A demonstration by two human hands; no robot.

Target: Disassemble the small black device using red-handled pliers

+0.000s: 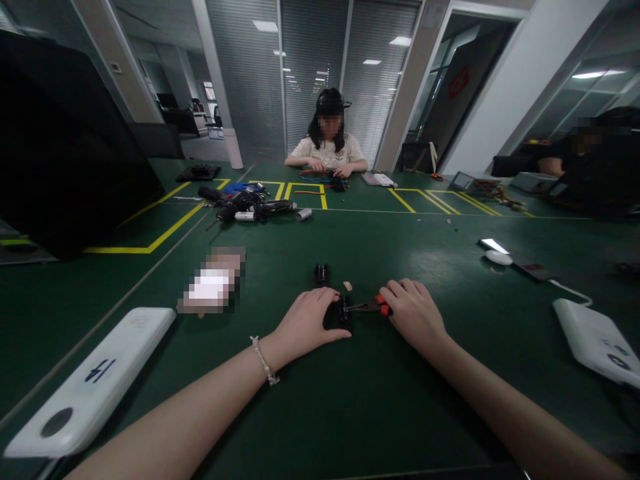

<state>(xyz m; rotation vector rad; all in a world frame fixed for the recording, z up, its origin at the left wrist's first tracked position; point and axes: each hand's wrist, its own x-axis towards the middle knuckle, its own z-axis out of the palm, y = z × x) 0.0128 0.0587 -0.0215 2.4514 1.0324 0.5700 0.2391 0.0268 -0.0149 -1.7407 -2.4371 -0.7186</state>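
On the table (350, 413), a white case (95, 380) sits left and a second case (597, 340) right (neither in my way). At centre, my left hand (310, 323) curls around a black part (337, 315). My right hand (415, 313) is clenched on pliers (367, 307) that touch the part.

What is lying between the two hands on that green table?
In the head view, a small black part held by the left hand and red-handled pliers held by the right hand, their nose reaching the part.
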